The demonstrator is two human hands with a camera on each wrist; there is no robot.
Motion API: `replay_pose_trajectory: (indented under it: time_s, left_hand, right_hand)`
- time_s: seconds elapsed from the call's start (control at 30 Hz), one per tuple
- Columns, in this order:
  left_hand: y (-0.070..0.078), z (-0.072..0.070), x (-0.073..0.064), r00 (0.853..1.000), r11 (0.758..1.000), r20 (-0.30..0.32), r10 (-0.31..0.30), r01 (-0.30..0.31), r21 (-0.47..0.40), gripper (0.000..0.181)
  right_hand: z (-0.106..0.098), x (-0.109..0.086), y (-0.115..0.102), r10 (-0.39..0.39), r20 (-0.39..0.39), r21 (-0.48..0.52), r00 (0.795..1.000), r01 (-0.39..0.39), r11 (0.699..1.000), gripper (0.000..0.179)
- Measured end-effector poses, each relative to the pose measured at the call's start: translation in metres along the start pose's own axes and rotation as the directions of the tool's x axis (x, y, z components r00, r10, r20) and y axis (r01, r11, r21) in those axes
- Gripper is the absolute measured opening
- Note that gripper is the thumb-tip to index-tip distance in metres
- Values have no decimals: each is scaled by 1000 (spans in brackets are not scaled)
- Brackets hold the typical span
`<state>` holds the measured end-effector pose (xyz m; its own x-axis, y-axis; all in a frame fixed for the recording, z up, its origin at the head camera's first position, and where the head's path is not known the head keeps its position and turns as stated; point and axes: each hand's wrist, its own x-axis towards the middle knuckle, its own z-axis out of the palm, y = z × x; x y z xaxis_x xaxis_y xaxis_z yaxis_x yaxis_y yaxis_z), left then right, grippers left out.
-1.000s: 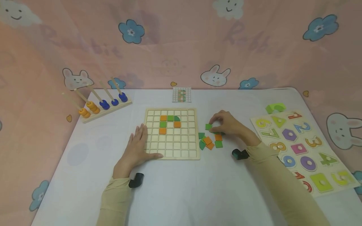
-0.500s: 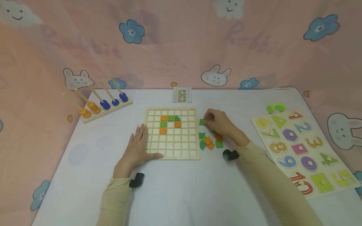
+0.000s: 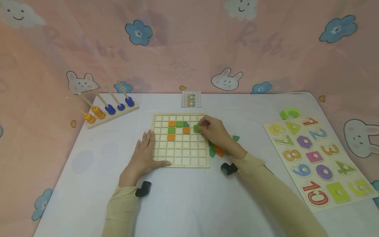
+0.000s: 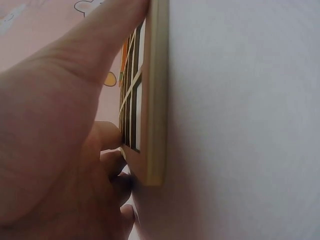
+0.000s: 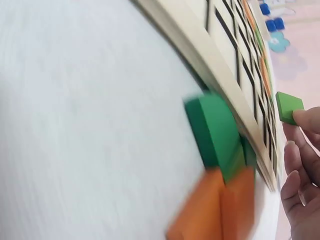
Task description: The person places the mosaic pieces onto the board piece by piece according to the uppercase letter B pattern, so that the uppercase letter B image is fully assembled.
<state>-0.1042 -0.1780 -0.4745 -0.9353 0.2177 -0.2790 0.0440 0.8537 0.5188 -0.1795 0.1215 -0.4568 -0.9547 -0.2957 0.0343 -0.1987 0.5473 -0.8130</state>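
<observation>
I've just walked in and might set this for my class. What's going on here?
A person's right hand pinches a green tile over the right side of a grid board; the tile is not yet set down. The left hand rests at the board's left edge. Six tiles already sit on the board, three orange and three green. Loose tiles lie to its right, partly hidden.

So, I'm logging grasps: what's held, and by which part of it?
A green square tile, pinched near one edge by the right grip; the left grip only touches the board.

Child's play corner, rabbit-print backdrop, number puzzle
</observation>
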Motion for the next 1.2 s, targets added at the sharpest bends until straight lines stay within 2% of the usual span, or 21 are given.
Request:
replay_pose_trajectory:
  time_s: [0.1,0.23,0.6,0.9,1.2]
  left_hand:
    - [0,0,0,1000,1000,1,-1,1,2,142]
    - [0,-1,0,1000,1000,4,-7,7,1,142]
    - [1,-1,0,1000,1000,6,-12,12,7,141]
    - [1,-2,0,1000,1000,1,-6,6,13,141]
    - [2,-3,-1,1000,1000,1,1,-1,11,141]
  right_hand:
    - [11,0,-4,-17,29,13,999,17,1000,10]
    - [22,2,-9,-2,57,26,998,0,1000,10]
    - [42,7,-21,-10,71,33,997,8,999,8]
    - [49,10,-28,-18,101,16,995,17,1000,7]
    - [49,10,-30,7,142,-1,990,-7,1000,7]
